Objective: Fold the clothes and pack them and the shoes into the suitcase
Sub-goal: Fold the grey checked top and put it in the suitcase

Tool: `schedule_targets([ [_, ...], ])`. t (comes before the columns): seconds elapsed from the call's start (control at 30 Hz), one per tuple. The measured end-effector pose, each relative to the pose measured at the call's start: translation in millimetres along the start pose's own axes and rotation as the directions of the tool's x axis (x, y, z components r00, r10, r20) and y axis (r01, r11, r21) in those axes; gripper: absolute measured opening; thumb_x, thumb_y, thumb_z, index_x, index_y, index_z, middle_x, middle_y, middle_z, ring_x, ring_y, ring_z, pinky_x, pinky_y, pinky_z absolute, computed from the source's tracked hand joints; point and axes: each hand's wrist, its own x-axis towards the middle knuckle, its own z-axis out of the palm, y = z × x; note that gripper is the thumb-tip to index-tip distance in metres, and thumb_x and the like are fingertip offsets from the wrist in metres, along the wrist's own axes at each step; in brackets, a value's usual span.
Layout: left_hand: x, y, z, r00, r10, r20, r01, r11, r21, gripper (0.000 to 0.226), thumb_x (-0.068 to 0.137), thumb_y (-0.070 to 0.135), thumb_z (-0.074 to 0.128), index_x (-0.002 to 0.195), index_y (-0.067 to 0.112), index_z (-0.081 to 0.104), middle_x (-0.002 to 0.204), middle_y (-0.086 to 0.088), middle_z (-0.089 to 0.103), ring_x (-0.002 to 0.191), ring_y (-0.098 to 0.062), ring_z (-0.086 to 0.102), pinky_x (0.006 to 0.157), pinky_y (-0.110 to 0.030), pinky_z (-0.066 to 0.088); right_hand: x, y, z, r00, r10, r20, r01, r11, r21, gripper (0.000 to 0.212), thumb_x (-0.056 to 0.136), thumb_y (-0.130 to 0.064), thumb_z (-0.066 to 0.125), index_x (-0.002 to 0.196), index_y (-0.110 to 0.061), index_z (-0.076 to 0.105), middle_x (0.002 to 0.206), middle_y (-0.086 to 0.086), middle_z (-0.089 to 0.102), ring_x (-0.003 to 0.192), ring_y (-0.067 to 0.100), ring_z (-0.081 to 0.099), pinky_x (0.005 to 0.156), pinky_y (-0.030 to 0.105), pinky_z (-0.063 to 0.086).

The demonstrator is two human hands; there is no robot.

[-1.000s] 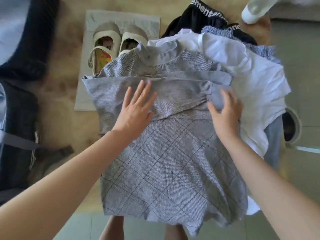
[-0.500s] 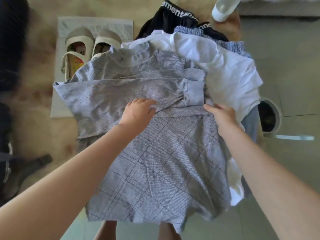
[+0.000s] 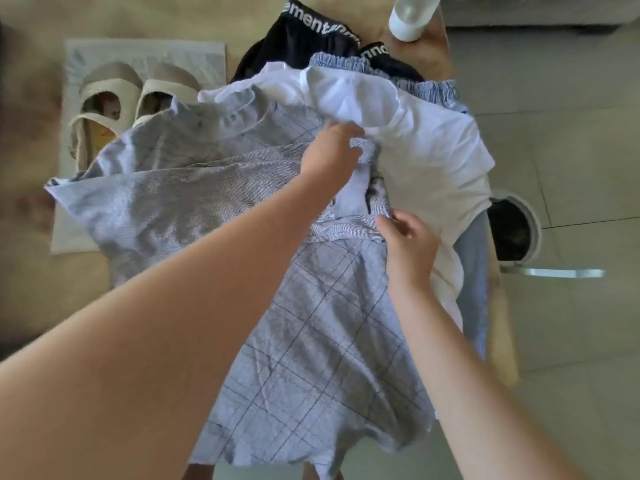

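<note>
A grey checked long-sleeved top (image 3: 311,334) lies spread over a pile of clothes, one sleeve folded across its chest. My left hand (image 3: 330,154) reaches over to the top's right shoulder and grips the sleeve cuff there, lifting it. My right hand (image 3: 410,242) pinches the top's right edge just below the folded sleeve. Under the top lie a white shirt (image 3: 426,147), a blue striped garment (image 3: 436,90) and black shorts (image 3: 294,39) with white lettering. A pair of beige shoes (image 3: 131,98) stands on a white cloth (image 3: 145,57) at the back left. No suitcase is in view.
The clothes lie on a tan fluffy rug (image 3: 31,289). Grey floor tiles (image 3: 571,133) are on the right, with a round dark object with a metal handle (image 3: 512,230) beside the pile. A white furniture leg (image 3: 412,19) stands at the back.
My left hand moved from the middle of the folded sleeve to the right and took hold of its cuff. My right hand shifted slightly toward me along the edge. The view swung right.
</note>
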Motion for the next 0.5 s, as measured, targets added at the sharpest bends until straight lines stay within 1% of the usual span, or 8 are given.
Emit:
schedule_targets([
  [0.1,27.4,7.5,0.9,0.997,0.073,0.03,-0.075,0.994,0.074,0.036,0.096,0.021,0.053,0.132,0.019,0.054,0.132,-0.006,0.053,0.113,-0.022,0.055,0.093,-0.033,0.046,-1.0,1.3,-3.2,1.0,-0.005,0.028,0.004,1.0,0.031,0.011,0.081,-0.002,0.07,0.091,-0.006,0.069,0.066,-0.006,0.059,0.054,-0.003,0.046,0.057,0.011,0.039],
  [0.2,46.7,11.0,10.1,0.991,0.071,0.11,-0.091,0.977,0.193,0.035,0.095,0.033,0.053,0.13,0.025,0.054,0.124,0.002,0.062,0.124,-0.021,0.044,0.101,-0.032,0.032,-2.9,3.8,-6.0,0.998,-0.011,0.059,0.008,0.999,0.052,0.014,0.081,-0.002,0.071,0.084,-0.015,0.068,0.069,-0.01,0.062,0.058,-0.005,0.05,0.061,0.011,0.042],
  [0.3,51.7,13.0,17.3,0.987,0.019,0.16,-0.075,0.935,0.347,0.031,0.091,0.043,0.056,0.114,0.025,0.066,0.114,-0.001,0.065,0.12,-0.023,0.045,0.104,-0.035,0.023,-4.6,6.0,-6.9,0.997,0.0,0.083,-0.006,0.997,0.073,0.013,0.081,-0.003,0.072,0.088,-0.014,0.068,0.072,-0.007,0.063,0.061,-0.003,0.053,0.063,0.014,0.043],
  [0.37,50.3,14.1,21.7,0.991,0.007,0.134,-0.056,0.93,0.364,0.026,0.089,0.042,0.059,0.105,0.025,0.069,0.107,-0.001,0.066,0.114,-0.023,0.049,0.102,-0.034,0.024,-4.8,7.7,-8.2,0.997,-0.002,0.083,-0.004,0.998,0.069,0.012,0.081,-0.004,0.072,0.089,-0.013,0.069,0.073,-0.007,0.064,0.062,-0.003,0.053,0.064,0.015,0.044],
  [0.4,49.9,14.8,22.8,0.997,-0.007,0.077,-0.018,0.947,0.32,0.022,0.09,0.039,0.058,0.102,0.025,0.07,0.104,-0.001,0.067,0.11,-0.023,0.052,0.099,-0.034,0.026,-4.6,9.2,-9.0,0.996,-0.01,0.085,0.005,0.999,0.052,0.012,0.081,-0.005,0.072,0.087,-0.014,0.069,0.072,-0.008,0.065,0.063,-0.002,0.054,0.065,0.016,0.044],
  [0.43,50.0,15.2,22.7,0.999,-0.046,-0.005,0.046,0.973,0.228,0.019,0.091,0.035,0.056,0.099,0.025,0.069,0.1,0.0,0.067,0.104,-0.022,0.055,0.095,-0.033,0.028,-4.6,11.1,-10.1,0.996,-0.023,0.085,0.02,0.999,0.027,0.012,0.08,-0.006,0.073,0.085,-0.015,0.069,0.072,-0.008,0.065,0.063,-0.001,0.055,0.066,0.018,0.045],
  [0.47,50.9,15.3,20.2,0.988,-0.122,-0.092,0.129,0.988,0.083,0.016,0.091,0.03,0.053,0.093,0.024,0.068,0.094,0.001,0.067,0.097,-0.021,0.057,0.091,-0.031,0.032,-4.8,12.9,-11.7,0.996,-0.036,0.079,0.035,0.999,0.003,0.012,0.08,-0.006,0.073,0.083,-0.017,0.069,0.071,-0.009,0.066,0.063,0.0,0.056,0.066,0.02,0.046],
  [0.5,53.7,15.8,16.2,0.964,-0.221,-0.151,0.208,0.973,-0.095,0.015,0.091,0.026,0.052,0.083,0.023,0.065,0.087,0.003,0.064,0.092,-0.019,0.056,0.088,-0.029,0.036,-4.9,14.6,-13.7,0.997,-0.043,0.064,0.044,0.999,-0.009,0.014,0.079,-0.006,0.073,0.081,-0.019,0.069,0.071,-0.01,0.066,0.063,0.0,0.056,0.067,0.021,0.046],
])
